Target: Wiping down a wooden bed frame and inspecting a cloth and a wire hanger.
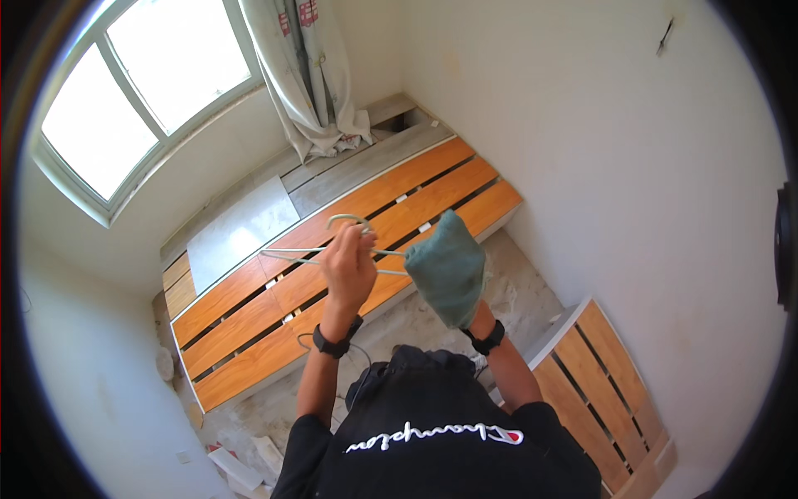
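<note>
My left hand grips a pale wire clothes hanger just below its hook. The hook curls out above my fingers, and one narrow end of the hanger points left. A folded green cloth covers the hanger's right end. Behind that cloth is my right hand, closed on it; most of the fingers are hidden. Both hands are raised in front of my chest, over an orange wooden slatted platform. A black band circles each wrist.
A window and a patterned curtain stand beyond the platform. A pale glossy panel lies near the window wall. At lower right is another slatted wooden piece. White scraps lie on the floor at lower left.
</note>
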`<state>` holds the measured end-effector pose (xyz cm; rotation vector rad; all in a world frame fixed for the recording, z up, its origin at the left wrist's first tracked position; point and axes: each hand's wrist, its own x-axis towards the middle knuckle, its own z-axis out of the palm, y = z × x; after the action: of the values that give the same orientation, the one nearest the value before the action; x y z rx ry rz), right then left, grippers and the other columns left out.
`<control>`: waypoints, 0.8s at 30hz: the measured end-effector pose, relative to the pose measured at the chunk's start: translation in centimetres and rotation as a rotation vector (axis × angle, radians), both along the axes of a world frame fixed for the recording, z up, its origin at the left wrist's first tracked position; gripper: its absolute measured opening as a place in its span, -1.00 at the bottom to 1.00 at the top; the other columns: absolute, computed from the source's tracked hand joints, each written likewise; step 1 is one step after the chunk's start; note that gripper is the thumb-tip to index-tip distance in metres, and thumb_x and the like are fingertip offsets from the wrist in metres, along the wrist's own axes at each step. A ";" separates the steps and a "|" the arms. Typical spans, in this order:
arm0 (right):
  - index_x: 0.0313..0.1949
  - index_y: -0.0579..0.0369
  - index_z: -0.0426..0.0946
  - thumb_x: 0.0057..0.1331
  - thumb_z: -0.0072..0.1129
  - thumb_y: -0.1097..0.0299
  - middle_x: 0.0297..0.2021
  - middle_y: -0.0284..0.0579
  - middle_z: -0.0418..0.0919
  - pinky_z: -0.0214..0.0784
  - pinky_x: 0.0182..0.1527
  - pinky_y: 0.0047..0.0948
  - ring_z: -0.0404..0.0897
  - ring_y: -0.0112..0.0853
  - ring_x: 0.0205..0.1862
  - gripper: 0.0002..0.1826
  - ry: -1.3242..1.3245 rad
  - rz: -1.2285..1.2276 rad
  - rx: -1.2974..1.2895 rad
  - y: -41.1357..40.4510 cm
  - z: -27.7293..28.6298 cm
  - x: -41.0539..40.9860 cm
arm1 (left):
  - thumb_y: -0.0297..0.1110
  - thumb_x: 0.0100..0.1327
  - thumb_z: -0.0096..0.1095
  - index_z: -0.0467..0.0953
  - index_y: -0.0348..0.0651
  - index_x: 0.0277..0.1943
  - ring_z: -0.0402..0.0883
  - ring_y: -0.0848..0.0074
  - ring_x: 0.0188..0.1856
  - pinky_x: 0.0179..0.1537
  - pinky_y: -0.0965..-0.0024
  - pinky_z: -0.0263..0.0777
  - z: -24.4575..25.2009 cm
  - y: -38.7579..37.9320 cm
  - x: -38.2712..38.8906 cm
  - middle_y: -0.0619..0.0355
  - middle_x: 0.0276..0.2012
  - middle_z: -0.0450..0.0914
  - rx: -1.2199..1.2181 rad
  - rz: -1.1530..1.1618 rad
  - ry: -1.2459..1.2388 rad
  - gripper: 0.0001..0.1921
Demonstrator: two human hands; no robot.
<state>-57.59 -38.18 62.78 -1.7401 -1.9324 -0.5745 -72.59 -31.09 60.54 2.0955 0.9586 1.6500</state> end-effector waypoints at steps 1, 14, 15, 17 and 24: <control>-0.56 -0.04 0.44 -0.07 0.21 0.33 -0.60 -0.28 0.39 0.31 -0.38 -0.37 0.44 -0.33 -0.40 -0.88 -0.010 0.005 0.012 -0.4 -0.8 0.8 | -0.53 0.25 0.06 0.38 -0.30 -0.40 0.50 0.36 -0.56 -0.52 0.40 0.33 0.3 0.7 -1.1 0.07 -0.53 0.46 0.092 0.042 -0.001 -0.89; -0.29 0.00 0.33 0.25 -0.05 0.08 -0.47 -0.29 0.36 0.38 -0.26 -0.39 0.41 -0.43 -0.40 -0.74 1.378 0.534 0.003 -2.5 -0.6 3.5 | -0.36 0.42 -0.10 0.38 -0.34 -0.41 0.41 0.66 -0.67 -0.64 0.62 0.26 4.1 1.8 -3.2 0.16 -0.58 0.48 -0.081 0.053 -0.233 -0.72; -0.26 -0.01 0.32 0.27 -0.07 0.05 -0.47 -0.31 0.36 0.39 -0.25 -0.38 0.40 -0.44 -0.40 -0.72 1.499 0.543 0.021 -2.5 -0.3 3.5 | -0.36 0.42 -0.10 0.38 -0.34 -0.41 0.41 0.66 -0.67 -0.64 0.62 0.26 4.0 2.0 -3.0 0.16 -0.58 0.48 -0.081 0.047 -0.238 -0.72; -0.22 -0.01 0.30 0.32 -0.12 -0.02 -0.46 -0.34 0.36 0.40 -0.25 -0.36 0.40 -0.46 -0.41 -0.66 1.736 0.569 0.063 -2.4 0.7 3.5 | -0.36 0.43 -0.13 0.37 -0.34 -0.40 0.41 0.64 -0.67 -0.63 0.62 0.27 4.3 2.2 -2.5 0.15 -0.59 0.47 -0.112 -0.013 -0.319 -0.72; -0.32 0.14 0.34 0.13 0.01 0.59 -0.38 -0.11 0.40 0.31 -0.22 -0.46 0.43 -0.31 -0.32 -0.87 1.281 0.214 0.287 -2.8 2.8 3.1 | -0.24 0.45 -0.16 0.34 -0.29 -0.40 0.42 0.67 -0.67 -0.64 0.66 0.20 3.7 0.9 -3.0 0.17 -0.56 0.45 -0.179 0.086 -0.426 -0.67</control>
<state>-54.45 -40.94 65.61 -1.1590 -0.9964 0.3147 -75.61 -30.15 64.27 1.5205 1.0151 1.8710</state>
